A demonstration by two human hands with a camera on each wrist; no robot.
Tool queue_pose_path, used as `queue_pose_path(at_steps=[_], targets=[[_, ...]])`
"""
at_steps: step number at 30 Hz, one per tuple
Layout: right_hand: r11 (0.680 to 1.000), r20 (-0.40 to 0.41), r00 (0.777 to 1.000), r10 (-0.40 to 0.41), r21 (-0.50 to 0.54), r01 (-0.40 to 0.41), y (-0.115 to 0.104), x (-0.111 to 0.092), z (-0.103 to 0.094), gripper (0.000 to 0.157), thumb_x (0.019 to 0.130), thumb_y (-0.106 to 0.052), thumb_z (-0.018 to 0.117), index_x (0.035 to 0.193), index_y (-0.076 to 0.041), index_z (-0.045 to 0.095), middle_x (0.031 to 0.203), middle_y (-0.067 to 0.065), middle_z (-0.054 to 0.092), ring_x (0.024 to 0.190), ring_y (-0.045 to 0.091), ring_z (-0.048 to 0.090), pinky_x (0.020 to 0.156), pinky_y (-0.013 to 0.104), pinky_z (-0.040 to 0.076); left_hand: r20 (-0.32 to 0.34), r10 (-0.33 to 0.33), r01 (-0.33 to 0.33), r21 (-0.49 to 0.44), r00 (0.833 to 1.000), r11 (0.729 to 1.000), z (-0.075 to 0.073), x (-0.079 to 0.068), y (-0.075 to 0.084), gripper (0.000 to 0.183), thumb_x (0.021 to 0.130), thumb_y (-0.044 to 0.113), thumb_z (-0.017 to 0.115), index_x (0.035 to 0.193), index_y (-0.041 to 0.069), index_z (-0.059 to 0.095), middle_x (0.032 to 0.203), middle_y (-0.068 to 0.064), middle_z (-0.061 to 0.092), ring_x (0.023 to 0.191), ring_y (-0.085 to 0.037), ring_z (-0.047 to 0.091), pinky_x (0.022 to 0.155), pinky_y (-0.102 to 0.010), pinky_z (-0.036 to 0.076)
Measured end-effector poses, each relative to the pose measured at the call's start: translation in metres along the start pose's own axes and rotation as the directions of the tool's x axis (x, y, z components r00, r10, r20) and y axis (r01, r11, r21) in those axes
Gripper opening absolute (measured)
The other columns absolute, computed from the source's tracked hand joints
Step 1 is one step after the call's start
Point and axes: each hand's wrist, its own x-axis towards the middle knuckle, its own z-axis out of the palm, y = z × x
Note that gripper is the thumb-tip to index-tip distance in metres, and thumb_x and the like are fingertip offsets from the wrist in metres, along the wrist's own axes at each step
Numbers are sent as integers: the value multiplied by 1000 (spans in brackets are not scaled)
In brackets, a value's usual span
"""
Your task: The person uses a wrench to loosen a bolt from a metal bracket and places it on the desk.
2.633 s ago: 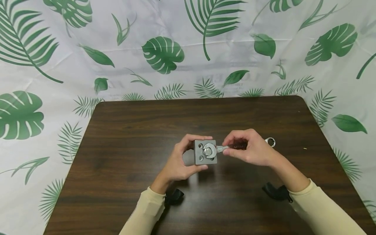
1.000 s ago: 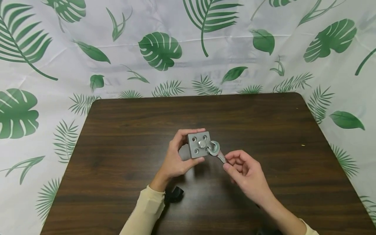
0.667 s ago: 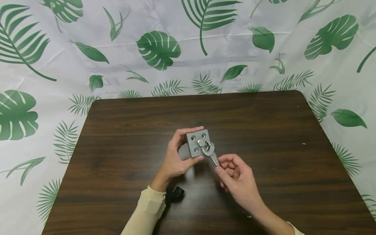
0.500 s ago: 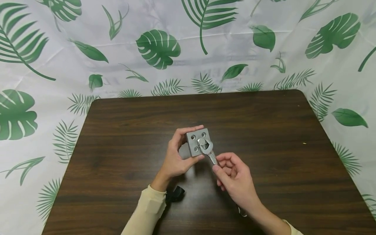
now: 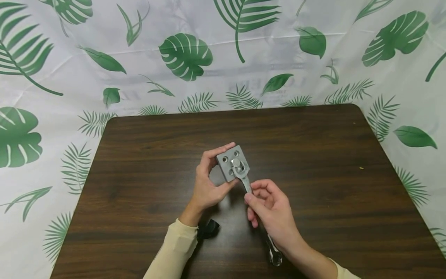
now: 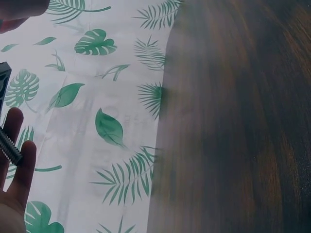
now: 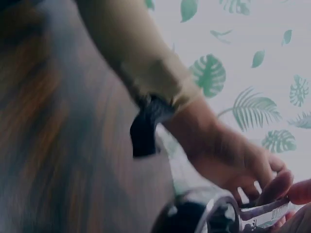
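Note:
In the head view my left hand (image 5: 205, 190) grips a grey metal block (image 5: 229, 165) by its edges, thumb below and fingers above. Several holes surround a silver hex bolt head (image 5: 235, 162) at the block's middle. The bolt's threaded shank (image 6: 9, 150) pokes out beside my fingers (image 6: 19, 182) in the left wrist view. My right hand (image 5: 273, 209) pinches a combination wrench (image 5: 246, 185) between thumb and fingers. Its open end lies over the block's face, right at the bolt head. The ring end (image 7: 218, 211) looms blurred in the right wrist view.
Both hands work above a dark wood-grain table (image 5: 156, 155). A black strap-on device (image 5: 208, 229) sits at the left wrist. Behind the table hangs a white cloth (image 5: 139, 62) with green leaf prints. One tiny pale scrap (image 5: 361, 168) lies at the right.
The wrench came off the bolt head, swung from pointing right to pointing down toward me, and came back up to the bolt head. The block has tilted and shifted slightly up and left.

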Motion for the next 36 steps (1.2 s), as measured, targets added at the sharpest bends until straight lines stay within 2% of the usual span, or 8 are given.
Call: queue_pose_path(at_steps=[6, 12, 19, 25, 36], targets=[[986, 16, 995, 103, 132, -104, 0, -3, 10, 33, 94, -9, 65, 116, 0, 44, 85, 9, 58, 57, 14, 56, 49, 27, 50, -33, 25, -25, 16, 999, 1000, 1, 0, -2, 61, 66, -12, 74, 120, -16, 44, 127, -30, 58, 110, -33, 62, 91, -36, 47], [975, -13, 992, 124, 185, -119, 0, -4, 18, 32, 92, -6, 67, 114, 1, 45, 85, 12, 63, 60, 18, 66, 56, 37, 57, -54, 53, -52, 32, 997, 998, 0, 0, -4, 58, 67, -11, 72, 118, -17, 45, 125, -31, 58, 110, -34, 62, 93, -37, 46], [967, -33, 991, 132, 222, -121, 1, -5, 25, 32, 90, -6, 70, 113, 1, 49, 85, 11, 66, 67, 25, 71, 65, 47, 57, -42, 102, -99, 72, 994, 992, 4, 0, -6, 57, 66, -12, 72, 116, -17, 46, 124, -32, 58, 117, -37, 58, 96, -40, 45], [954, -40, 987, 153, 266, -137, 2, -6, 26, 29, 91, -4, 67, 112, -2, 47, 86, 10, 65, 70, 25, 72, 68, 46, 57, -90, 130, -122, 84, 987, 989, 5, 3, -8, 54, 67, -10, 70, 115, -18, 47, 123, -32, 58, 117, -38, 58, 98, -39, 44], [892, 14, 975, 223, 400, -210, 1, -7, 34, 26, 93, -7, 66, 111, -6, 47, 91, 9, 66, 79, 22, 72, 73, 37, 57, -94, 142, -133, 99, 985, 986, 7, 1, -7, 52, 67, -9, 67, 114, -17, 46, 124, -32, 58, 118, -38, 57, 99, -40, 43]])
